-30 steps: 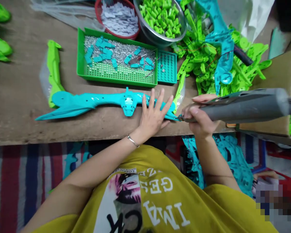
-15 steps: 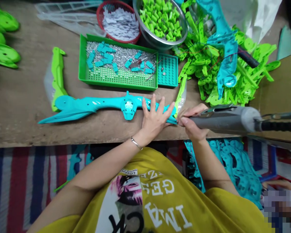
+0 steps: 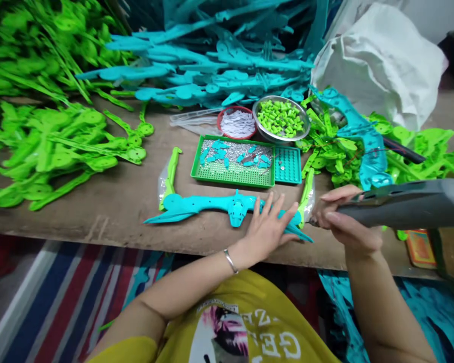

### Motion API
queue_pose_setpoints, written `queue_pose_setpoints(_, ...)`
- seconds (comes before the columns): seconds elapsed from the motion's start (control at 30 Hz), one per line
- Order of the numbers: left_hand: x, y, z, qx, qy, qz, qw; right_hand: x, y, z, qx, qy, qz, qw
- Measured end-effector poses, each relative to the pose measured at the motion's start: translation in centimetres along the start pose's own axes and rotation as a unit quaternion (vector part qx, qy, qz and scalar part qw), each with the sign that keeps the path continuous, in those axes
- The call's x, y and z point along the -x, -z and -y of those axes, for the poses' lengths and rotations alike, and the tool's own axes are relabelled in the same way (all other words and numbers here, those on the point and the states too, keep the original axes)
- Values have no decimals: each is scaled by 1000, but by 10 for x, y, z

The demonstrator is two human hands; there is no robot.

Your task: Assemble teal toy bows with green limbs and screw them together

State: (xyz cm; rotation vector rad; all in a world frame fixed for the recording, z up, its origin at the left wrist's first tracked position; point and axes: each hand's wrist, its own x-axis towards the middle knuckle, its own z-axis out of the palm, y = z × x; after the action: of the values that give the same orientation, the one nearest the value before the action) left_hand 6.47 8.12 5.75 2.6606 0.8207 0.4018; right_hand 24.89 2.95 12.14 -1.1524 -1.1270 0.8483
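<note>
A blue plastic toy bow [image 3: 208,202] lies across the table's near part. Its left end meets a light green arm [image 3: 171,174], and another green arm [image 3: 306,194] stands at its right end. My left hand [image 3: 263,229] rests flat on the bow's right half, fingers spread. In my right hand [image 3: 348,217] is a grey electric screwdriver [image 3: 404,204], its body pointing right and its tip end toward the bow. The tip is hard to make out; it appears just right of the bow's end.
Behind the bow sits a green tray [image 3: 232,180] of screws and small blue pieces, next to a blue tray [image 3: 293,174]. A red basket [image 3: 220,123] and a metal bowl [image 3: 260,132] stand farther back. Green parts [image 3: 71,146] and blue parts [image 3: 227,65] are heaped around.
The head view has tilted up and shows more of the table. My right hand has drawn the screwdriver back rightward from the bow's end. My left hand stays on the bow.
</note>
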Motion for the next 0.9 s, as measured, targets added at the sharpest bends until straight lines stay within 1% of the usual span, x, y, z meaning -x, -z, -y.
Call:
queue_pose_setpoints(0.03,-7,12,15,6,-2,-6,1000,-5,-2,1,-22,-1,0,1000)
queue_pose_setpoints(0.07,-16,25,33,4,13,-9,1000,-11,-5,1,-38,-1,0,999)
queue_pose_setpoints(0.13,-40,47,74,-22,81,-26,996,-23,-14,-4,-44,-3,4,999)
queue_pose_setpoints(0.17,-52,55,95,-30,104,-32,994,-30,-20,-7,-47,-4,8,999)
queue_pose_setpoints(0.2,-63,61,114,-30,118,-31,992,-36,-27,-12,-48,-4,8,999)
queue_pose_setpoints(0.27,-82,63,145,-11,127,-10,992,-49,-42,-21,-42,8,-4,999)
queue_pose_setpoints(0.33,-93,57,161,8,117,0,993,-62,-54,-31,-32,26,-26,999)
queue_pose_setpoints(0.4,-98,49,167,18,109,-2,994,-73,-63,-40,-25,43,-46,998)
queue_pose_setpoints(0.47,-98,44,168,22,105,-4,994,-83,-70,-48,-23,56,-62,996)
queue_pose_setpoints(0.53,-98,43,168,25,102,-5,994,-92,-74,-56,-26,65,-74,995)
queue_pose_setpoints(0.6,-98,46,169,29,108,-11,994,-101,-78,-64,-26,74,-82,994)
queue_pose_setpoints(0.67,-98,52,171,39,118,-43,991,-108,-82,-72,-23,82,-88,992)
queue_pose_setpoints(0.73,-95,58,173,72,119,-98,985,-114,-85,-80,-19,87,-92,992)
queue_pose_setpoints(0.8,-90,63,174,145,124,-155,969,-118,-89,-86,-17,86,-97,991)
queue_pose_setpoints(0.83,-86,66,174,202,136,-177,954,-120,-90,-88,-15,83,-98,992)
queue_pose_setpoints(0.87,-81,68,173,271,156,-191,931,-121,-91,-90,-12,80,-99,992)
queue_pose_setpoints(0.9,-75,71,171,345,180,-196,900,-122,-91,-91,-9,77,-101,992)
